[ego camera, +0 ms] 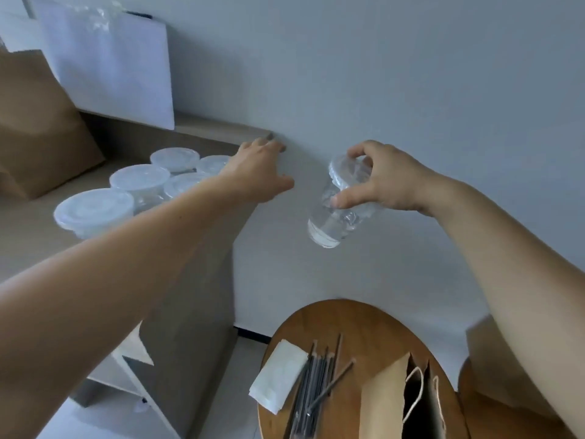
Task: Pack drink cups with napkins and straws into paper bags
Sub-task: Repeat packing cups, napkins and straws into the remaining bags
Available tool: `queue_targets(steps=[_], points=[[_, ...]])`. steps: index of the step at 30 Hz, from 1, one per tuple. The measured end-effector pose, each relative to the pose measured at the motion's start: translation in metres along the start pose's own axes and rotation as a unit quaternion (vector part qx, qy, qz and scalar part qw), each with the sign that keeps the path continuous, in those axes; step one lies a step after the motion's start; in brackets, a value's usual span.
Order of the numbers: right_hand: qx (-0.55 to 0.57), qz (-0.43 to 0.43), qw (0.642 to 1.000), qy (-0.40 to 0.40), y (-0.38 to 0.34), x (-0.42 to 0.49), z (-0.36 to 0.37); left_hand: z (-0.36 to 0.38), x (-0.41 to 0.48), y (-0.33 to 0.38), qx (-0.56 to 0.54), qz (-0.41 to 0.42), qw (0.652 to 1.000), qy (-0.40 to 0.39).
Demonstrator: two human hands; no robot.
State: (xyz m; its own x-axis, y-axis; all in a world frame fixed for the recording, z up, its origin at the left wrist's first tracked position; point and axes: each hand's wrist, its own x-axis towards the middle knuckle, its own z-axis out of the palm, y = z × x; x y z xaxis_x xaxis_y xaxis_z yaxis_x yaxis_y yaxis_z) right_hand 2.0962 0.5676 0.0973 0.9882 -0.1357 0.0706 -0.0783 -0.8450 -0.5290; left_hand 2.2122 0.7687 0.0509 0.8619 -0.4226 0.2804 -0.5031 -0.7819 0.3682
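A head-worn camera looks down at a person's two bare arms reaching forward in front of a plain pale wall.

The right hand (389,182) grips a clear plastic cup (335,213) with a lid. The fingers curl over the lid's rim and the thumb presses on the side. The cup hangs tilted in mid-air, touching no surface, above and beyond a round wooden worktop (357,324) that sits low in the view.

The left hand (259,175) is stretched out over the far corner of a grey worktop (38,245), fingers relaxed and grasping nothing. Just beside that arm stands a cluster of lidded cups (93,210). Behind them a large brown bag (38,131) and a white bag (110,68) stand near the wall.

On the round worktop stands an open paper bag (389,403) with cord handles, its mouth facing up. Near it lie a folded stack of white napkins (280,378) and a loose bundle of dark straws (316,384), the two touching.

The step in hand appears to be carrying one cup from the cluster towards the open bag. The next move would call for righting the cup, bringing it down over the bag's mouth and lowering it in upright, clear of the cord handles. A napkin and a straw are not yet in either hand.
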Motion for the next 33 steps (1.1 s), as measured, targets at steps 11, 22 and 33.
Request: queue_targets(steps=[11,22,33], points=[[-0.100,0.142,0.984,-0.042,0.210,-0.053,0.047,0.198,-0.019,0.120,-0.016,0.047,0.980,-0.190],[-0.092,0.125,0.982,-0.110,0.303,-0.106,0.097,0.337,-0.118,0.134,0.021,-0.019,0.893,-0.448],[-0.143,0.027,0.984,-0.100,0.301,-0.144,0.108,0.372,-0.173,0.164,-0.065,-0.082,0.844,-0.526]])
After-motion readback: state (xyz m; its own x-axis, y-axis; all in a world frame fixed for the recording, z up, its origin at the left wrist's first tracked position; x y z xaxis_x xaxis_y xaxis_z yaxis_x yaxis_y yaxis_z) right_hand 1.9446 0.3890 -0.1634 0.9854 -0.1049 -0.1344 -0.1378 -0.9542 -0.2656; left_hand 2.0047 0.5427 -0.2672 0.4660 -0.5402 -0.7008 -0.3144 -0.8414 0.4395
